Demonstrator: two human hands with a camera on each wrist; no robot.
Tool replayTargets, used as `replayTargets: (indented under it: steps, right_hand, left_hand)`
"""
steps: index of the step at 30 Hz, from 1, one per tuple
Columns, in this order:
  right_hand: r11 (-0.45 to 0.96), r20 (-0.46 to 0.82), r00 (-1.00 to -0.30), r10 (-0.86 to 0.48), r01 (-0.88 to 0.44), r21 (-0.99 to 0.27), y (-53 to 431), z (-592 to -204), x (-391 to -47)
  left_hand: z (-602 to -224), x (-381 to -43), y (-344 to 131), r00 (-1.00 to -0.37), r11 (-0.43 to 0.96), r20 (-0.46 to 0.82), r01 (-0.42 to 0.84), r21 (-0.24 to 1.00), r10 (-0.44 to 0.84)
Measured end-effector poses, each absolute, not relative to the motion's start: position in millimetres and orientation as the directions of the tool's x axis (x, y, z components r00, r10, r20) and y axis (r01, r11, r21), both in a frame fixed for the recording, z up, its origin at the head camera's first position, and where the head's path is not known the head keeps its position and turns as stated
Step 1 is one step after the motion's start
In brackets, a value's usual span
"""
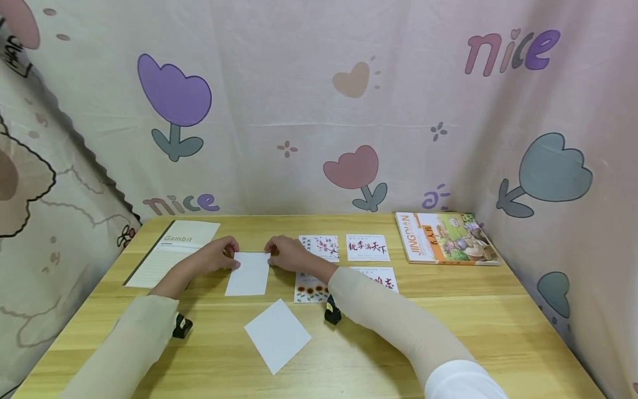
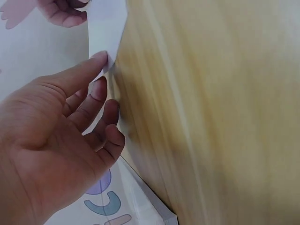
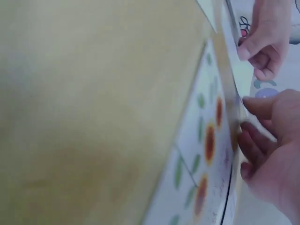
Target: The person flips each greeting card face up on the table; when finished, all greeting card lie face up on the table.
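Observation:
Both hands hold a blank white card (image 1: pixel 247 274) by its two upper corners, left of the table's middle. The left hand (image 1: pixel 216 255) pinches its left corner between thumb and fingers; the left wrist view shows that thumb lying on the card (image 2: pixel 107 28). At the other corner the right hand (image 1: pixel 289 254) pinches with thumb and fingertips. Nearer the front edge lies a second blank white card (image 1: pixel 277 336), turned like a diamond. Right of the held card is a sunflower card (image 1: pixel 311 293), partly covered by the right forearm.
Behind the right arm lie a blossom card (image 1: pixel 321 247), a card with red characters (image 1: pixel 367 247) and another lettered card (image 1: pixel 385 277), partly hidden. A notebook (image 1: pixel 169 252) lies at the left, a picture-covered book (image 1: pixel 447 238) at the back right. A patterned curtain (image 1: pixel 279 83) hangs behind.

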State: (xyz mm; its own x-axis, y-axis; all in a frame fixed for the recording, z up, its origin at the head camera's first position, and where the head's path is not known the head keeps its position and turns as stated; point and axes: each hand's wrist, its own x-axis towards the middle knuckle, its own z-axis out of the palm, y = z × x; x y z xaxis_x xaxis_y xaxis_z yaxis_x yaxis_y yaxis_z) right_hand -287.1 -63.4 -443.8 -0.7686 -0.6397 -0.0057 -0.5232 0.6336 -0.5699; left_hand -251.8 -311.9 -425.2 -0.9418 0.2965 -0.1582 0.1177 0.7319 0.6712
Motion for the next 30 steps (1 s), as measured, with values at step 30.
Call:
replayTargets:
  steps: [30]
  right_hand:
    - [0.088, 0.133, -0.748, -0.651, -0.248, -0.965, 57, -376, -223]
  left_hand:
    - [-383, -202, -217, -0.963, 0.364, 0.009, 0.112, 0.925, 0.271]
